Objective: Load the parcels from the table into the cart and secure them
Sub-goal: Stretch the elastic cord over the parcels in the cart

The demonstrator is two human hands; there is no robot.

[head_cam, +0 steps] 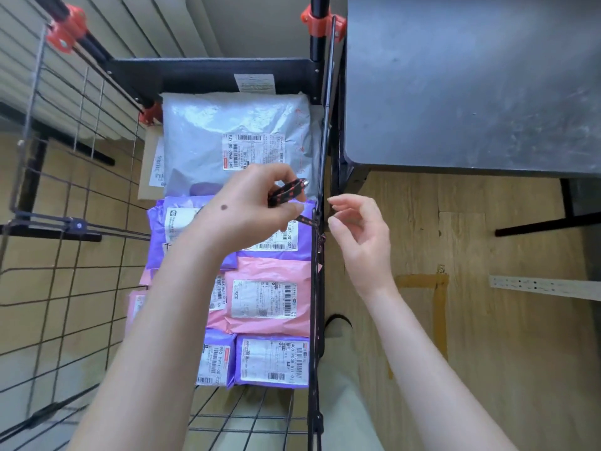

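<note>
Black cord flecked with red (287,192) is pinched in the left hand (247,206), fingers and thumb curled round a short folded loop. The loop's metal tip points toward two o'clock. From under the thumb a strand runs toward four o'clock and meets the right rail (314,288) of the cart (208,76). The right hand (357,236) hangs just beside that rail at three o'clock from the left hand. Its fingers are loosely curved and grasp nothing, and its fingertips are close to the bar but apart from it.

All the parcels in view lie inside the cart, labels up, in a column between its wire sides. A grey parcel (234,125) lies at the twelve o'clock end against the black end panel. A purple parcel (302,252) is next, partly under the left hand. Below it is a pink parcel (266,271), and two smaller purple parcels (240,359) sit side by side at the six o'clock end. A cardboard box (148,164) is wedged at nine o'clock from the grey parcel.

The grey metal table (471,83) fills the two o'clock corner, its edge just beside the cart. Orange clamps (320,22) grip the cart's black posts at twelve and eleven o'clock. On the wood floor (504,353) yellow-brown tape (422,281) lies at four o'clock.
</note>
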